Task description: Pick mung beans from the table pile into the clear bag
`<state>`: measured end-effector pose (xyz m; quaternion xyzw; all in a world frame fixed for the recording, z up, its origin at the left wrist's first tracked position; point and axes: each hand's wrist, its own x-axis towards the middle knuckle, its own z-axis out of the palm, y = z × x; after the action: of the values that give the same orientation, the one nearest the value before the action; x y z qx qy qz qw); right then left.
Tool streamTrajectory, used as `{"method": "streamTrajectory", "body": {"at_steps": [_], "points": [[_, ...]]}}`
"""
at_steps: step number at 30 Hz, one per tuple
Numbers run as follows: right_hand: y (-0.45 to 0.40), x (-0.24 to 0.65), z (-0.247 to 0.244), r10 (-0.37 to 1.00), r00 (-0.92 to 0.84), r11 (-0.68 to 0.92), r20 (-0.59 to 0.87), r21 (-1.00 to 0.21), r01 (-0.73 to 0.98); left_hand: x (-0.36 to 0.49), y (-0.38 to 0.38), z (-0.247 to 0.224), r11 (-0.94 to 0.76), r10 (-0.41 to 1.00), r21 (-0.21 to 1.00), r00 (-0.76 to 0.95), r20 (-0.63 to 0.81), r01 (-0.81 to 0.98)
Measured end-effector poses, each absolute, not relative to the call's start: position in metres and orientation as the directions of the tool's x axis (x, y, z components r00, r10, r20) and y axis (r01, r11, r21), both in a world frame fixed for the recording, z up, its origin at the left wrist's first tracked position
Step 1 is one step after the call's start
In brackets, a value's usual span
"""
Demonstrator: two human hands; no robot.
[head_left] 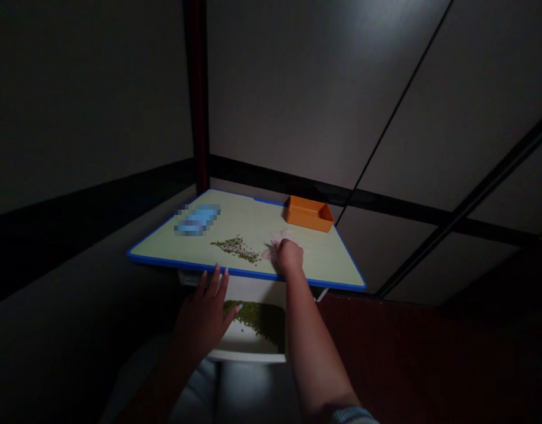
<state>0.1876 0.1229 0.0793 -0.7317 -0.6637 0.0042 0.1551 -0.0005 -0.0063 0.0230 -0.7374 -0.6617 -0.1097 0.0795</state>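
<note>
My right hand (290, 255) rests on the table top with its fingers closed. Around its fingertips lies a pale pinkish patch (285, 235), too faint to name; what the fingers hold, if anything, is hidden. A loose scatter of small green beans (236, 247) lies to the left of that hand. My left hand (213, 297) is open, fingers spread, with the fingertips at the table's blue front edge and the thumb over a white drawer-like bin (248, 357). More green beans (255, 318) lie inside this bin, partly shaded.
The pale table (332, 262) has a blue rim. An orange open box (310, 221) stands at its back right. A blurred blue item (198, 220) lies at the left. Walls close in behind and to the left; dark red floor (385, 353) shows at right.
</note>
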Motion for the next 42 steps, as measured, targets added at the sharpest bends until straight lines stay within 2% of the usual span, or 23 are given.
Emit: {"method": "streamTrajectory", "body": {"at_steps": [4, 14, 23, 29, 42], "points": [[0.124, 0.186, 0.080, 0.972, 0.097, -0.041, 0.213, -0.252, 0.967, -0.002, -0.007, 0.022, -0.093, 0.962, 0.008, 0.088, 0.259, 0.996], [0.132, 0.178, 0.080, 0.965, 0.047, 0.031, 0.259, -0.289, 0.957, -0.011, 0.005, 0.005, -0.130, 0.929, 0.012, 0.118, 0.351, 0.991], [0.134, 0.183, 0.089, 0.944, 0.124, -0.034, 0.305, -0.285, 0.958, -0.010, 0.002, 0.011, -0.156, 0.927, 0.005, 0.145, 0.346, 0.988], [0.123, 0.190, 0.092, 0.885, 0.272, -0.118, 0.379, -0.382, 0.917, -0.010, 0.001, 0.017, -0.147, 0.934, -0.017, 0.144, 0.326, 0.989], [0.133, 0.174, 0.085, 0.961, 0.132, -0.053, 0.243, -0.307, 0.950, -0.010, 0.002, 0.015, -0.125, 0.938, -0.060, 0.137, 0.319, 0.990]]}}
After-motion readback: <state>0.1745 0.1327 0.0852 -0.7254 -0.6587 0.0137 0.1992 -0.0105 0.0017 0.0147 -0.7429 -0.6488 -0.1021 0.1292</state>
